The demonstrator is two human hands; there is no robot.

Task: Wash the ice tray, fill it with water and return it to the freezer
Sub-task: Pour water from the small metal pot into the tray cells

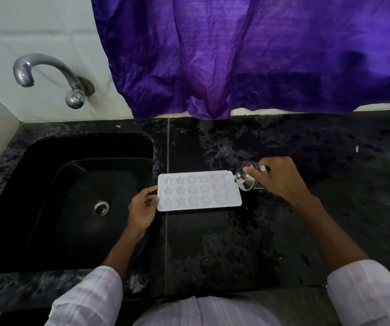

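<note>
A white ice tray (198,190) with star, flower and heart moulds lies flat on the black stone counter (283,142), just right of the sink. My left hand (143,208) grips the tray's left end. My right hand (281,177) holds a small steel cup (248,178), tipped on its side with its mouth at the tray's far right corner. I cannot tell whether water is flowing from the cup.
A black sink (76,203) with a steel drain (100,207) lies to the left. A chrome tap (45,74) juts from the white tiled wall above it. A purple curtain (259,55) hangs behind the counter. The counter surface looks wet.
</note>
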